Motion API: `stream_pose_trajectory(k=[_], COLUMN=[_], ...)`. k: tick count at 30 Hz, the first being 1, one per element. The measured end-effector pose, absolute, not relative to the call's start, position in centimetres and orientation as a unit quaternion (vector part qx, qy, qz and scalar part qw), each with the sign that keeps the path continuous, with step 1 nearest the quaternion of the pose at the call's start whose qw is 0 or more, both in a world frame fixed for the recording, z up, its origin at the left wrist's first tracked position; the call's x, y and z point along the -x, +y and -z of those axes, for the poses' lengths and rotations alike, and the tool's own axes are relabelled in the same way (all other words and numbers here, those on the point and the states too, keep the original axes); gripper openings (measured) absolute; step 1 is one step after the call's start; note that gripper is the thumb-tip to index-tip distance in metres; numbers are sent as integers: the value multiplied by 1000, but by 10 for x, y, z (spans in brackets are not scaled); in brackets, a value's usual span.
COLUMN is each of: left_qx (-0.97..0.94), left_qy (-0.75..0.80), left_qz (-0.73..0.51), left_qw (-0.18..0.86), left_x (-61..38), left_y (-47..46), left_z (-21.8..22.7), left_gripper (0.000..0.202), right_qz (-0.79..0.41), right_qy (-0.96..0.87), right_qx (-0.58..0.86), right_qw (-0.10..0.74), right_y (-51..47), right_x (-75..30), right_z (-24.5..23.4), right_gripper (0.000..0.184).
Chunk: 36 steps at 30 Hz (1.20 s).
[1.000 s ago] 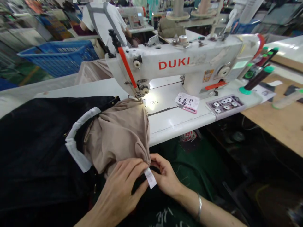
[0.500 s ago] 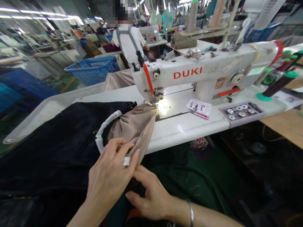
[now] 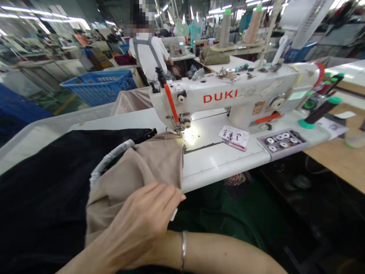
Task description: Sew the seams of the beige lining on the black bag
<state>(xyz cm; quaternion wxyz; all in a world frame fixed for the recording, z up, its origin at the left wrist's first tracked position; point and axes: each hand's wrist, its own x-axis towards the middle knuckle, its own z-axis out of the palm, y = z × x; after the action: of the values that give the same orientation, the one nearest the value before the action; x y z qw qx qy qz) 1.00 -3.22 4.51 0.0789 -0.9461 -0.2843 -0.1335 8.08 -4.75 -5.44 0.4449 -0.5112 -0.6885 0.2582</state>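
Observation:
My left hand (image 3: 152, 207) is closed on the near edge of the beige lining fabric (image 3: 134, 167), and a small white label (image 3: 173, 214) pokes out under its fingers. The fabric runs up to the lit needle area of a white sewing machine (image 3: 196, 91). My right hand (image 3: 154, 245) passes beneath the left one; its fingers are hidden, and mainly the wrist with a silver bracelet (image 3: 184, 249) shows. Beside the lining lies black fabric (image 3: 57, 182), with a white-wrapped, curved strip (image 3: 111, 158) along the border between them.
A paper note and pink-handled snips (image 3: 236, 145) lie on the machine table (image 3: 216, 169). A bobbin tray (image 3: 281, 142) and thread cones (image 3: 319, 112) stand to the right. Behind are a blue basket (image 3: 97, 87) and a person in a white shirt (image 3: 148, 57).
The beige lining has been spread out flatter and wider over the black fabric. My left hand has shifted right along its edge, and my right hand has moved left beneath it.

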Motion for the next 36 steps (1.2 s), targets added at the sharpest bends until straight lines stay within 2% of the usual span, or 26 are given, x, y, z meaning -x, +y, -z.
stream_pose_trajectory(k=[3, 4, 5, 7, 8, 10, 13, 15, 18, 21, 27, 31, 36], left_qx=[961, 963, 963, 962, 960, 956, 956, 956, 952, 946, 938, 932, 943], left_qy=[-245, -239, -240, -252, -258, -265, -253, -248, -256, -268, -277, -280, -258], left_qz=[77, 63, 61, 76, 90, 115, 141, 151, 166, 182, 205, 229, 208], left_qw=[103, 107, 105, 79, 66, 53, 50, 31, -1, -14, -20, -17, -8], left_x=[-9, -5, 0, 8, 11, 15, 14, 12, 10, 11, 23, 29, 15], left_y=[-39, -42, -44, -48, -49, -49, -45, -43, -42, -42, -49, -52, -42], left_z=[-28, -20, -13, -3, -1, -1, -7, -11, -14, -14, 4, 12, -1], left_gripper=[26, 27, 28, 30, 30, 30, 30, 30, 30, 30, 24, 21, 26], right_qz=[-181, -179, -194, -258, -283, -301, -270, -216, -158, -130, -150, -163, -183], right_qy=[-676, -690, -714, -801, -827, -836, -771, -765, -795, -808, -805, -834, -908], right_qx=[632, 632, 608, 458, 389, 345, 388, 373, 315, 277, 250, 248, 214], right_qw=[333, 304, 287, 286, 289, 302, 427, 478, 494, 504, 517, 464, 311], right_y=[-62, -66, -70, -72, -71, -64, -45, -29, -9, 2, 13, 24, 39], right_x=[-59, -57, -59, -77, -92, -128, -179, -198, -207, -206, -202, -202, -216], right_z=[69, 76, 83, 96, 101, 102, 88, 75, 65, 66, 74, 69, 56], right_gripper=[24, 24, 22, 12, 8, 17, 10, 7, 17, 18, 16, 13, 15])
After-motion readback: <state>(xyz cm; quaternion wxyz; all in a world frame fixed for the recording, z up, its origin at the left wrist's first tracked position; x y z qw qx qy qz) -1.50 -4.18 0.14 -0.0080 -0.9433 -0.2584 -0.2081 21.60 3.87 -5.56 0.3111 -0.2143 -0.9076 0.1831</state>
